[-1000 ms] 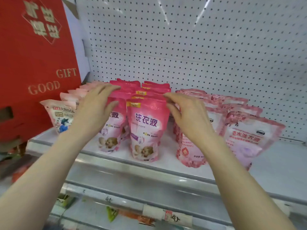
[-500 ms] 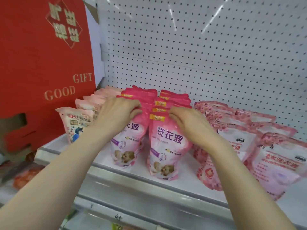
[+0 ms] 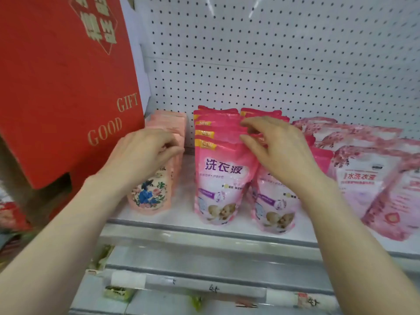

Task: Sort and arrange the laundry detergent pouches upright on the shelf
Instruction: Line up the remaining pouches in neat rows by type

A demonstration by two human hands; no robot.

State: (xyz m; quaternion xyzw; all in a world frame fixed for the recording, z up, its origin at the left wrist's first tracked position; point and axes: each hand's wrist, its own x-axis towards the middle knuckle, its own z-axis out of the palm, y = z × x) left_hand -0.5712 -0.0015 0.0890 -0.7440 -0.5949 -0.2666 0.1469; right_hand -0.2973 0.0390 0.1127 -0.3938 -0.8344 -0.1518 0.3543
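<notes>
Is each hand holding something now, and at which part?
The left hand pinches the top edge of the peach pouch. The right hand rests on the tops of the pink pouches; whether it holds one cannot be told.

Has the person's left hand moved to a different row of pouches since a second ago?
Yes. The left hand now rests on the peach pouches nearest the red gift box, one row left of the bright pink pouches it touched before.

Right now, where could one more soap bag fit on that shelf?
The clearest bare strip of shelf lies between the peach pouches and the bright pink pouch row. A thin strip also runs along the front lip. Further right, the pale floral pouches lean packed together, so that part is crowded.
</notes>
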